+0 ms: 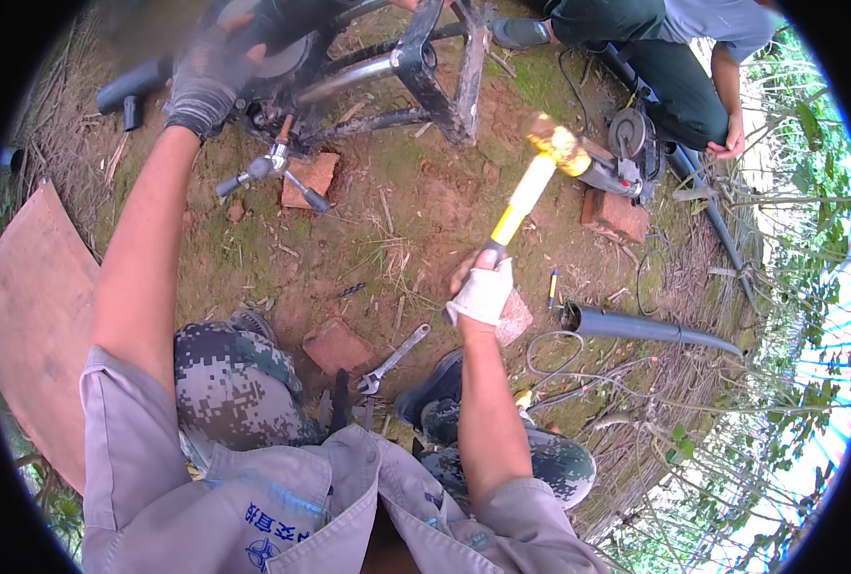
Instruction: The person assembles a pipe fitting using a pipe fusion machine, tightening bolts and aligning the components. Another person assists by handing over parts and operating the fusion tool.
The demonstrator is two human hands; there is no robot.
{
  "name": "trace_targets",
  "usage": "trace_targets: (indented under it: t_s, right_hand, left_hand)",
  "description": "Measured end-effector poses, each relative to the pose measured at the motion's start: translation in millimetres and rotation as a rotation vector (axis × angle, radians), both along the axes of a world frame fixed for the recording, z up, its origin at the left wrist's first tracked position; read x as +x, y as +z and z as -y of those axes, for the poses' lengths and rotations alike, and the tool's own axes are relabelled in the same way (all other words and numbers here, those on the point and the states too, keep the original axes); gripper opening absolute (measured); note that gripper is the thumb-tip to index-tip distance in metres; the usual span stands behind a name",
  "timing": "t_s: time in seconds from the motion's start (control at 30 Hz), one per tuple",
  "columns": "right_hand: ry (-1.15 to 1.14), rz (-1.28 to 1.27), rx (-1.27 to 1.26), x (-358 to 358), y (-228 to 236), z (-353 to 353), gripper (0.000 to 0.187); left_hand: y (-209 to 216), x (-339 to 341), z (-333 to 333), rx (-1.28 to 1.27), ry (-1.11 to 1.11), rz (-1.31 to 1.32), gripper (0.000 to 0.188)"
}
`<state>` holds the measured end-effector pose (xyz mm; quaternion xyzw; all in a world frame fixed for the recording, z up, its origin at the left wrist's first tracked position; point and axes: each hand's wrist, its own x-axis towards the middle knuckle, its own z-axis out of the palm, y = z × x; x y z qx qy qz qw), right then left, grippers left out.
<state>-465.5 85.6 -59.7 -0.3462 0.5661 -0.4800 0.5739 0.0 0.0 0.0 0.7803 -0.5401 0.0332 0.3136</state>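
My right hand, in a white glove, is closed round the dark grip of a hammer with a yellow and pale handle. The hammer is raised and tilted away to the right; its head is blurred. My left hand, in a grey glove, reaches to the upper left, fingers curled at a black metal machine with a welded frame. What those fingers grip is blurred and partly hidden. Just below the left hand, a metal spindle with crossed handles sticks out of the machine, above a red brick.
A co-worker squats at the upper right beside an angle grinder by a brick. An adjustable wrench, a drill bit, a flat brick and a dark pipe lie on the dirt. A brown board stands left.
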Motion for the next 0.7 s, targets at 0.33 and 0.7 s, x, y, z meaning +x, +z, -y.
trace_targets:
  t_s: [0.33, 0.7]
  right_hand:
    - [-0.190, -0.330, -0.101, -5, -103, -85, 0.046]
    - [-0.052, -0.152, 0.138, -1, -27, -18, 0.025]
  left_hand:
    - [-13, 0, 3, 0.003, -0.067, -0.179, 0.050]
    - [-8, -2, 0, -0.052, -0.067, -0.182, 0.052]
